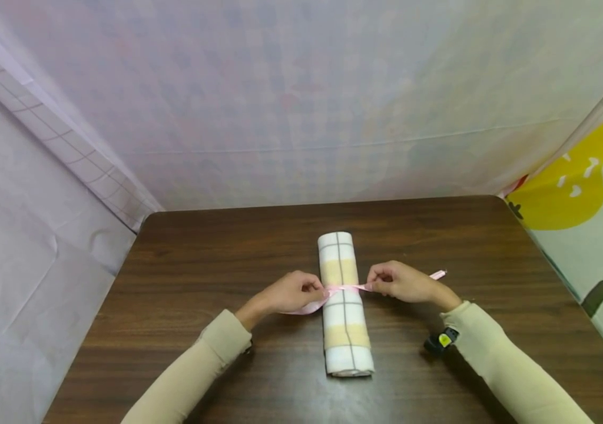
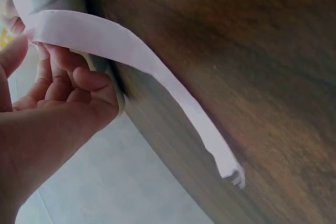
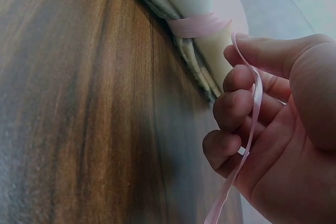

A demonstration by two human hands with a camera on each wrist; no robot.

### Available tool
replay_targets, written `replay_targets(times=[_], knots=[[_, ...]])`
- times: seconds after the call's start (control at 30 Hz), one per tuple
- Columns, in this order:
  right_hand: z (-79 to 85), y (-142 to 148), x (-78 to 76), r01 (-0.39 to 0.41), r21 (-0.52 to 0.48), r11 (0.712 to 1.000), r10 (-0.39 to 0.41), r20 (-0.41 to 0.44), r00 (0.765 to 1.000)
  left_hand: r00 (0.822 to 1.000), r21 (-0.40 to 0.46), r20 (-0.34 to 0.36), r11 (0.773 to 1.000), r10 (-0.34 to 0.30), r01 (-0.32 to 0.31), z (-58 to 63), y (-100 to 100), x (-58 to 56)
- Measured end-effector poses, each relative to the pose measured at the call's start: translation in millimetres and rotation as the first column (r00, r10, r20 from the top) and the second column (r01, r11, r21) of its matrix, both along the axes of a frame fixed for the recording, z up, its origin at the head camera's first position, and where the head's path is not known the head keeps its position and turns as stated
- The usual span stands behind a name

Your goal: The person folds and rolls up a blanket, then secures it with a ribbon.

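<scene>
A rolled towel (image 1: 345, 318), white with yellow bands and grey lines, lies lengthwise on the table. A pink ribbon (image 1: 343, 288) goes round its middle and crosses on top. At the towel's left side my left hand (image 1: 298, 292) pinches one end of the ribbon between thumb and finger; in the left wrist view the ribbon's loose tail (image 2: 178, 95) trails onto the wood. On the other side my right hand (image 1: 399, 281) pinches the opposite end, which runs down across the palm in the right wrist view. Layered towel edges (image 3: 191, 61) show there under the ribbon band.
The dark brown wooden table (image 1: 201, 247) spreads around the towel. White cloth hangs behind it (image 1: 301, 106) and at the left. At the right is a cloth with a yellow print (image 1: 572, 188). A black band with a yellow dial (image 1: 443, 340) sits at my right wrist.
</scene>
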State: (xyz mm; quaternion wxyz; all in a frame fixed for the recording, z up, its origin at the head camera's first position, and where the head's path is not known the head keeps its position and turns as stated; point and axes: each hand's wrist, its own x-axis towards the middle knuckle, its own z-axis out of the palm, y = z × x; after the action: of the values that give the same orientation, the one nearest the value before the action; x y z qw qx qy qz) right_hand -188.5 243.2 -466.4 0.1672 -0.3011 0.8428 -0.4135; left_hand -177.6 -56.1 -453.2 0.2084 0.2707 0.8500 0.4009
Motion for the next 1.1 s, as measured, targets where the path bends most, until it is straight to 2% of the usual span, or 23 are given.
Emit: replay_targets(times=[0.2,0.33,0.53,0.63,0.8,0.9,1.03,1.1], knots=[[0.6,-1.1,-0.4,-0.005,-0.008,1.0,0.005,0.014,1.0,0.997,0.05,0.058,0.998,-0.041,0.038,1.1,-0.3,-1.5],[0.4,-1.5,-0.9,0.0,-0.002,1.0,0.0,0.023,1.0,0.998,0.108,0.047,0.993,-0.051,0.045,2.4,0.0,-2.3],[0.4,-2.4,-0.9,-0.003,0.002,1.0,0.003,0.021,1.0,1.0,0.189,0.014,0.982,0.003,-0.005,-1.2,6.7,-2.8],[0.1,-2.8,-1.0,-0.003,0.002,1.0,0.003,0.021,1.0,0.998,0.269,0.064,0.963,0.018,-0.034,-3.1,11.9,-2.1],[-2.1,-2.5,-2.3,-0.001,0.008,1.0,0.001,0.025,1.0,0.985,0.388,0.17,0.918,0.023,-0.088,-7.2,20.7,-0.9],[-3.3,-2.7,-3.0,-0.003,0.005,1.0,0.003,0.025,1.0,0.985,0.407,0.165,0.907,0.041,-0.106,-9.0,25.3,-0.9],[-1.6,-5.1,-1.7,-0.004,-0.005,1.0,0.004,0.022,1.0,0.986,0.399,0.139,0.907,0.088,-0.137,-12.6,30.3,-2.5],[-1.5,-5.4,-2.0,0.0,-0.005,1.0,0.0,0.024,1.0,0.984,0.402,0.147,0.903,0.099,-0.151,-13.5,32.1,-3.5]])
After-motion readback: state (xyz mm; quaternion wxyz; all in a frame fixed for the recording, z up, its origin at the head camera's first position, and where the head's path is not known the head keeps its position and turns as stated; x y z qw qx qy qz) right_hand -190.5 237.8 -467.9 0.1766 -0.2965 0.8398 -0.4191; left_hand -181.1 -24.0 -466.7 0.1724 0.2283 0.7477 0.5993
